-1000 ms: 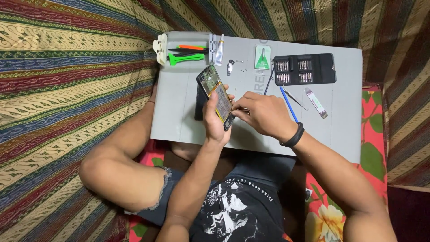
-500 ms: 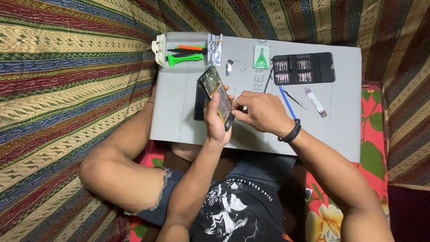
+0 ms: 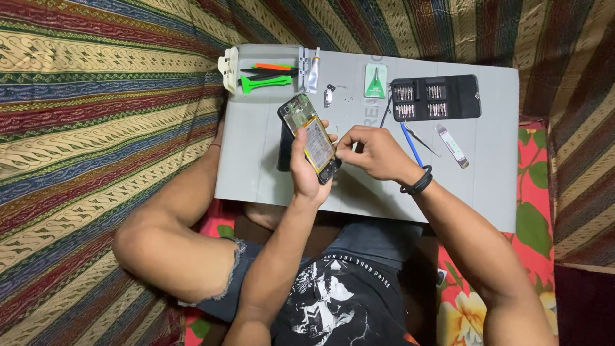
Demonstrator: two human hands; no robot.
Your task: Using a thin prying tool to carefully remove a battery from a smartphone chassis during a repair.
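The opened phone [image 3: 310, 138] is gripped in the left hand [image 3: 306, 172]; right hand [image 3: 375, 152] fingertips are pinched at its 3 o'clock edge, best kept gentle.

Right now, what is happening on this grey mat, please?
A seated person holds an opened smartphone with its back cover off in the left hand, above a grey work mat. The right hand pinches at the phone's lower edge; whether it holds a small part, I cannot tell. On the mat lie a black case of screwdriver bits, a blue-handled tool, metal tweezers, and green and orange plastic pry tools.
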